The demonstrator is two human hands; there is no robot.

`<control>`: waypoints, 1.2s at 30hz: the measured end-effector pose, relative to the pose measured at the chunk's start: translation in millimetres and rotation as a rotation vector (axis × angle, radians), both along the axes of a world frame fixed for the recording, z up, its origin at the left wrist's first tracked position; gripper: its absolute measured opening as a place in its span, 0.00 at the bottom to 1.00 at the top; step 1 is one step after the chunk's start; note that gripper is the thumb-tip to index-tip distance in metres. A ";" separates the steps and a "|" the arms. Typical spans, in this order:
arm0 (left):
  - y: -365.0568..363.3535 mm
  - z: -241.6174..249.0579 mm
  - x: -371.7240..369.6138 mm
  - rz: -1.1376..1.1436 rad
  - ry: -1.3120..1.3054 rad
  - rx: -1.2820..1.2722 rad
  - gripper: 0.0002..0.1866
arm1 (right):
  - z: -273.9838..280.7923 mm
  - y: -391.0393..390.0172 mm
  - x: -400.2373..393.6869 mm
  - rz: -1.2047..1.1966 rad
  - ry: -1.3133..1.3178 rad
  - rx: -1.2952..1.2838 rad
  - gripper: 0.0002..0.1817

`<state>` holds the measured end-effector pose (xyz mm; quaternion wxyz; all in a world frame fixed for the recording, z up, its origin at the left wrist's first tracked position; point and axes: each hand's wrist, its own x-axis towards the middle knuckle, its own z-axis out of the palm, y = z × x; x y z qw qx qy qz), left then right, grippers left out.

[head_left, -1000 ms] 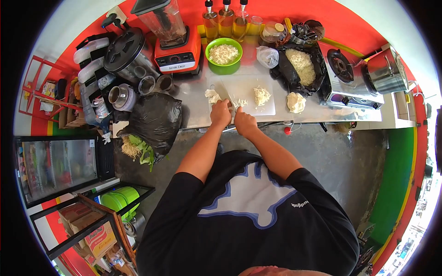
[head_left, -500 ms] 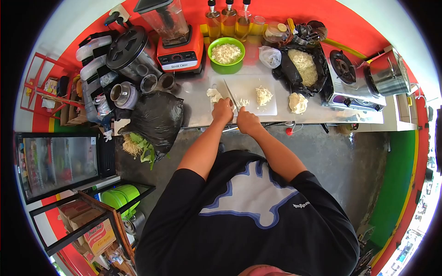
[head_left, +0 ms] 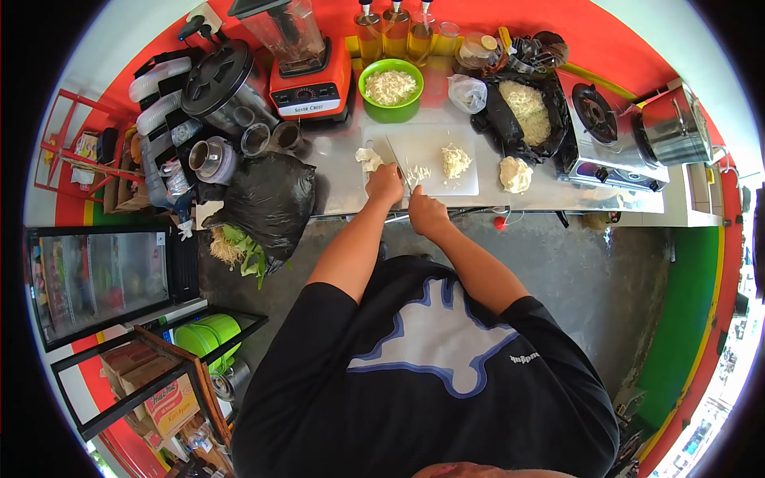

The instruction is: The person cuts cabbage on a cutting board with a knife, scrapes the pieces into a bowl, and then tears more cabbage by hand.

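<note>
Your R hand (head_left: 429, 213) is clenched on the handle end of the knife (head_left: 398, 159), blade pointing fwd and slightly L over the white cutting board (head_left: 438, 137). Your L hand (head_left: 385, 185) is closed, fingers curled just L of the blade; can't tell what's gripped under them. White pieces (head_left: 369, 158) lie just fwd of L hand, at the board's L side. Small shreds (head_left: 417, 173) lie just R of the blade; a larger shredded pile (head_left: 456, 162) is farther R, on the board.

Ref. edges: board sits near the front edge of the metal desk (head_left: 339, 187); both hands work at that edge. Side room: desk surface shows btwn black bag (head_left: 271, 199) and board; to the R, a pale lump (head_left: 515, 174) sits just off the board, w/ stove (head_left: 613, 171) beyond. Fwd: green bowl (head_left: 390, 110) w/ white shreds, near board's far edge; open black bag of shreds (head_left: 522, 119) is fwd-R.

Labels: blender (head_left: 311, 88) base reads "SILVER CREST". Carton (head_left: 173, 408), lower L, reads "Kari Ayam"; its upper brand text is only partly legible. Lettering on your black shirt (head_left: 319, 398) is inverted, too small to read.
</note>
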<state>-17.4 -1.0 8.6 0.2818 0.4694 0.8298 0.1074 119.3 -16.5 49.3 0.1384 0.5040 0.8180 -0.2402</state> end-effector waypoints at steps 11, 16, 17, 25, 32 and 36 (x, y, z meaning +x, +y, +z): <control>-15.2 3.5 1.6 0.004 -0.009 0.157 0.12 | -3.6 2.6 0.0 -0.004 0.013 0.008 0.14; -19.5 8.3 2.5 0.028 -0.031 0.169 0.12 | -4.5 4.1 -6.0 -0.045 -0.008 -0.007 0.13; -20.0 7.7 2.1 0.021 -0.043 0.179 0.12 | -2.4 5.7 -6.2 -0.045 -0.009 -0.008 0.13; -23.9 7.1 4.5 0.029 -0.007 0.224 0.12 | -0.5 -2.6 -3.6 -0.039 0.018 -0.042 0.14; -30.4 -4.3 5.5 0.008 0.015 0.347 0.09 | -16.2 5.7 12.2 -0.072 0.088 -0.028 0.14; -33.5 -9.8 10.3 -0.051 0.056 0.500 0.09 | -16.2 12.6 40.7 -0.141 0.093 -0.028 0.15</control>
